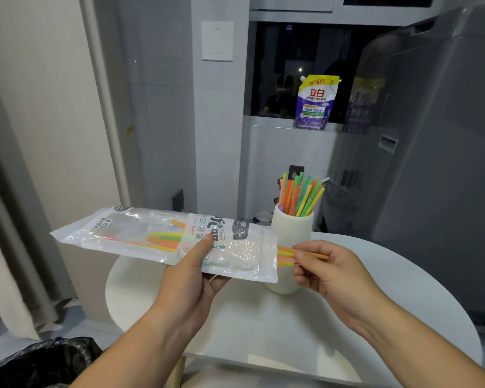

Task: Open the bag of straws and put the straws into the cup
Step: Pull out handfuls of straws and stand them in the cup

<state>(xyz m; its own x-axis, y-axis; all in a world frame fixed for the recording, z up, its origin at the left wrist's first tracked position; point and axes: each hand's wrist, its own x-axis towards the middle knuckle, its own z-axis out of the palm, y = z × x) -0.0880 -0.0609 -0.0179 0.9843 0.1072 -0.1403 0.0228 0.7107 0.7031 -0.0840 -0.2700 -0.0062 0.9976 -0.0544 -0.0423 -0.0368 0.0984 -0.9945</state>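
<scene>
My left hand grips a clear plastic straw bag near its middle, thumb on top, holding it level above the white table. A few coloured straws lie inside the bag. Several straw ends stick out of the bag's open right end, and my right hand pinches them there. Behind the bag's right end stands a cream ribbed cup with many coloured straws upright in it.
The round white table carries the cup. A grey appliance stands at the right. A purple detergent pouch sits on the window ledge. A black bin bag is at the lower left.
</scene>
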